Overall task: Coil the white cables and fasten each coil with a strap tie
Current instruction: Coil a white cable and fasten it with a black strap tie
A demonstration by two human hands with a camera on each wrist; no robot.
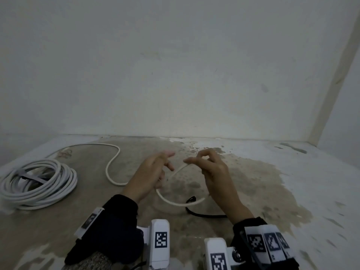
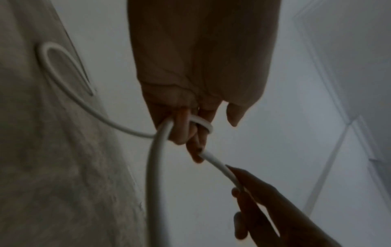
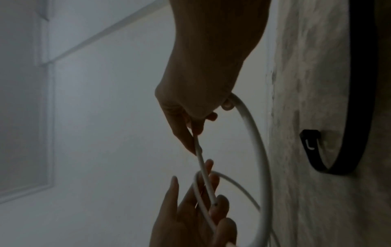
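Observation:
A loose white cable snakes over the floor from the far left to my left hand. That hand grips the cable with curled fingers, a turn of it wrapped round one finger. My right hand pinches the cable's free stretch between thumb and forefinger, close beside the left hand. A small loop hangs below both hands. A black strap tie lies on the floor under the right wrist, also in the right wrist view as a black strap tie. Both hands are raised above the floor.
A finished white coil with a grey strap across it lies on the floor at the left. The stained concrete floor meets a pale wall behind and another on the right.

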